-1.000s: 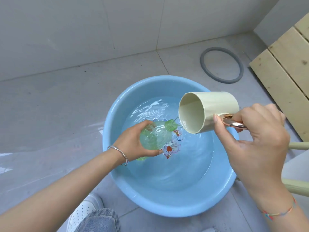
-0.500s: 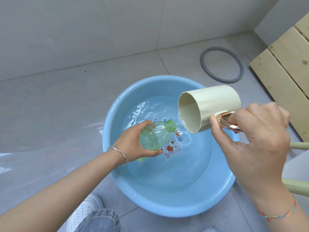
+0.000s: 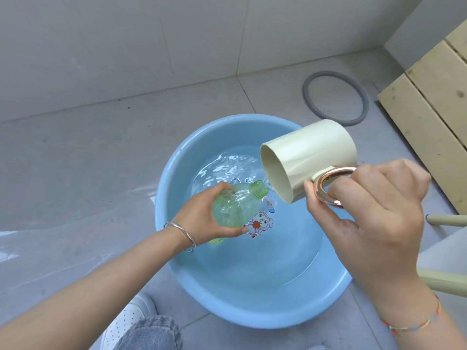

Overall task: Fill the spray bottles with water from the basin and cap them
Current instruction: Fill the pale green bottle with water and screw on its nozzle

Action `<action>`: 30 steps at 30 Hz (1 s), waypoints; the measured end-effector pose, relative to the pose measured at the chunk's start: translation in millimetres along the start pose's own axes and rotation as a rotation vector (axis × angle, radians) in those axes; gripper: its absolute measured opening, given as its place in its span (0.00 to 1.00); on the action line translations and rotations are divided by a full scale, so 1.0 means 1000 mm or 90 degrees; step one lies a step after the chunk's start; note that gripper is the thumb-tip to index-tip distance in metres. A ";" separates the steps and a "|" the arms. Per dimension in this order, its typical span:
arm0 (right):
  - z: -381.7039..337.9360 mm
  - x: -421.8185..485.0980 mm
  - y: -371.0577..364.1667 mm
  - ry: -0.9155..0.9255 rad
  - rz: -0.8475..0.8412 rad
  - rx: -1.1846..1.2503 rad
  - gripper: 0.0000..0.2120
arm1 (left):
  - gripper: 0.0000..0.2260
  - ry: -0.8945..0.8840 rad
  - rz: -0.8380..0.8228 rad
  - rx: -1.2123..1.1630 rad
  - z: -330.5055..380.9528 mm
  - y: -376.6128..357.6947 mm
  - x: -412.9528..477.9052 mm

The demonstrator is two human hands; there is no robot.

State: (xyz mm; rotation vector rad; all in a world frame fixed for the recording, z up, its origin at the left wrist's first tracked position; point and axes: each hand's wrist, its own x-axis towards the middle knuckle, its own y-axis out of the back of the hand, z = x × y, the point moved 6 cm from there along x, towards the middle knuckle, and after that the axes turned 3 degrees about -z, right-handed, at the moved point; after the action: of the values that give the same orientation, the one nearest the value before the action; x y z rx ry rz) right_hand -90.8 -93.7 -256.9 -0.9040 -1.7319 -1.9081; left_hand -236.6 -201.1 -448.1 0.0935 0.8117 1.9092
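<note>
A light blue basin (image 3: 171,198) holding water sits on the tiled floor. My left hand (image 3: 202,218) grips a clear green bottle (image 3: 235,203) around its body, tilted over the water with its uncapped threaded neck pointing up and right. My right hand (image 3: 366,213) holds a cream mug (image 3: 308,157) by its rose-gold handle, tipped almost on its side. The mug's rim is right beside the bottle's mouth, and a thin trickle of water runs between them. A cartoon sticker (image 3: 260,223) shows on the basin's bottom.
A grey rubber ring (image 3: 336,97) lies on the floor behind the basin. Pale wooden planks (image 3: 434,102) stand at the right. A cream-coloured frame bar (image 3: 447,219) pokes in at the right edge. My shoe and jeans knee (image 3: 141,329) are below the basin.
My right hand has tipped the mug further and lifted it slightly. The bottle stayed in my left hand, its neck rising a little toward the mug's rim.
</note>
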 end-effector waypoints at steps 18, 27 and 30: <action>0.067 -0.042 -0.038 -0.451 -0.091 0.220 0.18 | 0.32 0.011 0.018 -0.045 -0.001 0.003 -0.002; 0.067 -0.104 -0.089 -0.366 -0.340 0.122 0.22 | 0.30 0.019 0.037 -0.050 -0.001 0.006 -0.003; 0.063 -0.113 -0.101 -0.306 -0.374 0.098 0.24 | 0.30 0.017 0.031 -0.051 -0.001 0.004 -0.004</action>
State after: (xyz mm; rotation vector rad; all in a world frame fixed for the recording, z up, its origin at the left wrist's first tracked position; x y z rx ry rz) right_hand -67.3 -31.1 -406.7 -0.9148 -2.6292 -1.9503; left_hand -238.3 -205.6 -445.1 0.0394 0.7554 1.9895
